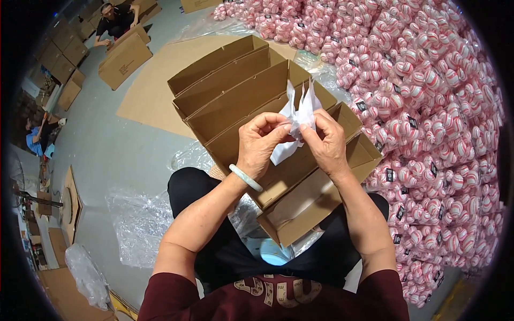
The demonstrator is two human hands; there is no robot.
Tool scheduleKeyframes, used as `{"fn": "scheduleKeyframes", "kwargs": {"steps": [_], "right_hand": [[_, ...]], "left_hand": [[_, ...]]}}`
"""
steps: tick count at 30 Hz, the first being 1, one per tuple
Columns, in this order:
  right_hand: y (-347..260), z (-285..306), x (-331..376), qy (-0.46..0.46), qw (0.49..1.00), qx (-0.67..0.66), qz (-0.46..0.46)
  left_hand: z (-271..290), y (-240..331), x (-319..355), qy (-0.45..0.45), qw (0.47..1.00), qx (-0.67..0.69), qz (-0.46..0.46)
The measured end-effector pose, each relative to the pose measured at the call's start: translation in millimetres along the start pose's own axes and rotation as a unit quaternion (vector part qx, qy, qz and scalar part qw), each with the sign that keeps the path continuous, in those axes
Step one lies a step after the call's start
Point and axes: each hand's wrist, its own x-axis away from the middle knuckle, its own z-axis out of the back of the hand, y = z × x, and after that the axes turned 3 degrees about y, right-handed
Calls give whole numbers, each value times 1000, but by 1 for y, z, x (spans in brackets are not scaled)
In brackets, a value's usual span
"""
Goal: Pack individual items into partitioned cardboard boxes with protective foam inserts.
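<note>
White, papery material sits bunched between the left hand and the right hand, each closed in a thumb-and-finger pinch on it. It looks light, limp and easily torn; a gentle edge grip should suit. Open cardboard boxes lie beneath both hands.

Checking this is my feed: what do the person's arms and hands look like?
The left hand and right hand are gloveless. A pale, rounded bangle circles the left wrist; the right wrist is bare. Dark maroon sleeves end above the elbows.
</note>
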Motion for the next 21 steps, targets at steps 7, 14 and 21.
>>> {"fn": "scheduleKeyframes", "kwargs": {"steps": [7, 14, 21], "right_hand": [[-17, -2, -1, -37, 998, 12, 42], [1, -4, 4, -28, 999, -32, -15], [47, 31, -8, 170, 893, -383, -166]], "left_hand": [[-2, -1, 2, -2, 994, -97, -56], [-3, -1, 0, -12, 998, -59, -15], [27, -2, -36, 161, 985, 66, 13]]}}
